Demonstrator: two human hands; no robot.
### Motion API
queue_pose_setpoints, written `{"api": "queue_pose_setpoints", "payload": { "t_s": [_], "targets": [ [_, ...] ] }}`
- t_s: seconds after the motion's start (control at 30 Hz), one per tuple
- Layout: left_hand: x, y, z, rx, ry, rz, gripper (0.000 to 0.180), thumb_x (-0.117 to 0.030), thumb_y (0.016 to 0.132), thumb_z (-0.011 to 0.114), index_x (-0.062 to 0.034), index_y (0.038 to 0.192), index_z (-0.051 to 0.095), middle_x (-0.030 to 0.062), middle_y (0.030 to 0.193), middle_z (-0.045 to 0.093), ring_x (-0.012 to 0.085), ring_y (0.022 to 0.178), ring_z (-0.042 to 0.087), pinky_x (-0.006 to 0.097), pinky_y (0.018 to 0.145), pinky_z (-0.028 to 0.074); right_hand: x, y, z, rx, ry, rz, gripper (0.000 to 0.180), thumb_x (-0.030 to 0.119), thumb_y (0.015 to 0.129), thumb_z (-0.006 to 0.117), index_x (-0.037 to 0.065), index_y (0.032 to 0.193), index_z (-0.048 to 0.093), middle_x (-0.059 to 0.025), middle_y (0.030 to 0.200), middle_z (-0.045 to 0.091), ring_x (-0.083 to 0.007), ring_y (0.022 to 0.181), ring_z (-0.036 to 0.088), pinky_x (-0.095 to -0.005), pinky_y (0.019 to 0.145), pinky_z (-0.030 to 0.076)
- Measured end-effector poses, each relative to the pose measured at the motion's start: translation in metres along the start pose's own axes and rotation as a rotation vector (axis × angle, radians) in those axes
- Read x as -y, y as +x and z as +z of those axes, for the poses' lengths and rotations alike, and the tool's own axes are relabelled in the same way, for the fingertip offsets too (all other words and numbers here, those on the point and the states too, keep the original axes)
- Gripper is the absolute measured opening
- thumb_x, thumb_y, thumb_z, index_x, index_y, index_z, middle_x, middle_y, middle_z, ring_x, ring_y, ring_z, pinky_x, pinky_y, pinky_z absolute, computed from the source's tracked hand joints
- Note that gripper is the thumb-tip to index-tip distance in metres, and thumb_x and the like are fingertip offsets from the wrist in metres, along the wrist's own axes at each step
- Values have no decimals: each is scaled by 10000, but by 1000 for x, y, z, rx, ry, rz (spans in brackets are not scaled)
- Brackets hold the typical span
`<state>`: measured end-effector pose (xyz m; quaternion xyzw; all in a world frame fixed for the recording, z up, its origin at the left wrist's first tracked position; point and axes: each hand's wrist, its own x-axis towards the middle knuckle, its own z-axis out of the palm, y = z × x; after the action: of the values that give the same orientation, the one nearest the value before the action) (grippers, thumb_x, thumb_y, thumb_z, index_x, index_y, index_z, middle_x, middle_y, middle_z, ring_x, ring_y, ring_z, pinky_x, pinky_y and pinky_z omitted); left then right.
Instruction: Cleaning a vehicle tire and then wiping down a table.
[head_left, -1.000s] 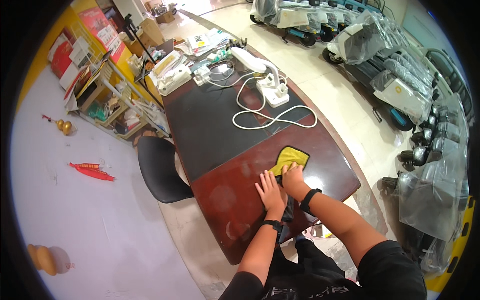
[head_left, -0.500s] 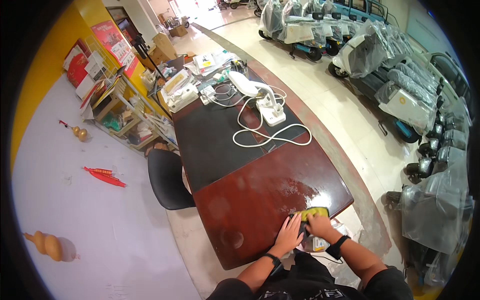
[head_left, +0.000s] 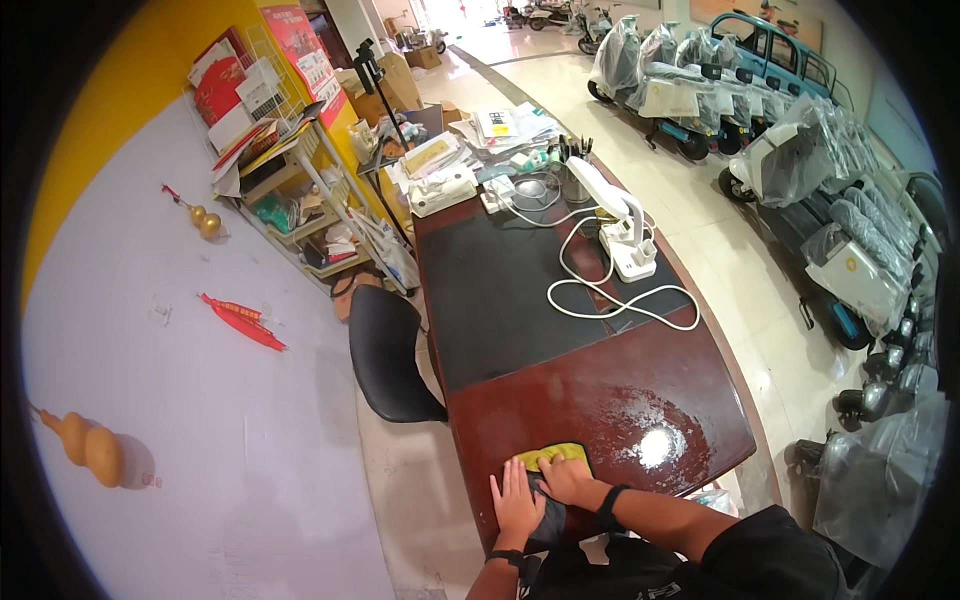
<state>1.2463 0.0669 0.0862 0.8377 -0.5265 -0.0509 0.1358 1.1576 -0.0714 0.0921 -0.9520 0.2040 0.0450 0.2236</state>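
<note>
A yellow cloth with a dark grey side (head_left: 563, 449) lies folded on the dark red, glossy desk (head_left: 500, 410), near its front left corner. My left hand (head_left: 517, 508) rests flat on the cloth's left part, fingers stretched forward. Beside it my right hand (head_left: 567, 484) presses on the yellow part with bent fingers that grip it. Both hands are close together, and the cloth's underside is hidden. To the right of them a wet, streaky patch shines on the desk top.
Farther back on the desk stand a white desk lamp (head_left: 622, 215) with a looped white cable (head_left: 650, 290), a pen holder and papers (head_left: 500, 125). A black chair (head_left: 385, 350) is at the left edge. Plastic-wrapped scooters (head_left: 860, 250) line the right side.
Both hands and the cloth have moved left along the desk's near edge. The view has shifted, and more wet streaks show on the right part of the top.
</note>
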Motion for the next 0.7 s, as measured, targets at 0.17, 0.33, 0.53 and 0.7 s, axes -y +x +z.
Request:
{"api": "queue_pose_setpoints", "payload": {
  "t_s": [0.17, 0.33, 0.53, 0.7],
  "targets": [
    [28, 54, -5, -96, 84, -147, 680, -267, 868, 527, 64, 1433, 343, 190, 1556, 281, 298, 1465, 225, 516, 1188, 117, 9, 68, -8, -90, 41, 29, 410, 399, 887, 574, 43, 1088, 537, -244, 932, 627, -375, 756, 669, -452, 644, 535],
    [29, 119, 21, -160, 147, -336, 719, -366, 945, 480, 88, 1462, 271, 216, 1577, 209, 317, 1481, 151, 468, 1196, 95, -13, 108, -35, -268, -42, 72, 447, 350, 862, 611, 195, 1276, 548, -175, 1064, 581, -332, 945, 608, -440, 801, 452],
    [-60, 182, 51, -139, 116, -287, 711, -341, 946, 473, 88, 1469, 252, 221, 1575, 208, 329, 1482, 141, 468, 1199, 84, -107, 84, -77, -401, -128, 182, 444, 359, 874, 597, 288, 1310, 562, -100, 1088, 575, -288, 1051, 516, -413, 853, 393],
    [-142, 197, 66, -84, 47, 78, 639, -286, 965, 446, 55, 1477, 271, 190, 1564, 262, 312, 1478, 171, 473, 1199, 88, -192, 28, -100, -527, -107, 363, 463, 405, 861, 609, 272, 1303, 583, -81, 1083, 576, -281, 1037, 519, -419, 853, 403]
  ]
}}
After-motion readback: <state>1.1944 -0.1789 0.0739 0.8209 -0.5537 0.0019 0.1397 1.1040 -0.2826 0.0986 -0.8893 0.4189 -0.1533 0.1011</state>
